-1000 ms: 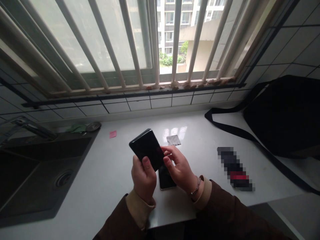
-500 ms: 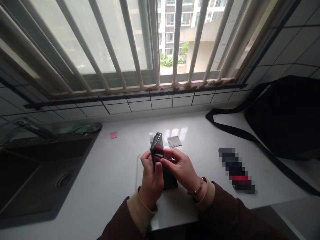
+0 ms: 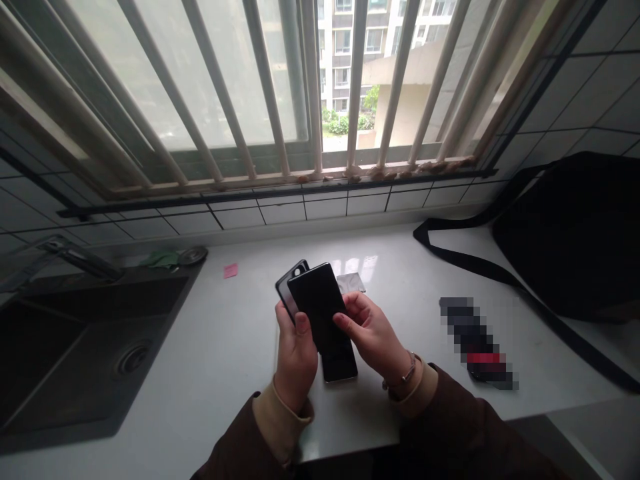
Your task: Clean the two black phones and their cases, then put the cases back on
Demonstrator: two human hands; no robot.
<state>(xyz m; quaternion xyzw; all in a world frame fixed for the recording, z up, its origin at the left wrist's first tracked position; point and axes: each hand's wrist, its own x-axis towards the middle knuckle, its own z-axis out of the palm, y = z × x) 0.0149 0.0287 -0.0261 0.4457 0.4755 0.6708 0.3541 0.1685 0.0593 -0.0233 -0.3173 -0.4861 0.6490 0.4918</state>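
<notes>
A dark phone case (image 3: 287, 285) with a round camera opening is in my left hand (image 3: 295, 357), whose fingers are wrapped around its left side. In front of it, a black phone (image 3: 315, 297) is tilted, screen facing me, overlapping the case. My right hand (image 3: 373, 333) pinches the phone's right edge, thumb on the screen. Below them, another black phone-like slab (image 3: 341, 369) lies on the white counter, partly covered by the held phone. Behind my right fingers lies a small silver packet (image 3: 352, 283).
At the left is a dark sink (image 3: 80, 380) with a faucet (image 3: 83, 260) and a green cloth (image 3: 159, 259). A pink note (image 3: 231, 270) lies on the counter (image 3: 200, 373). To the right are a blurred-out dark and red item (image 3: 477, 343) and a black strapped bag (image 3: 575, 233).
The edge-on pair in my hands has turned to face me. The phone now shows its full screen and sits offset to the right of the case, hiding the small bottle behind.
</notes>
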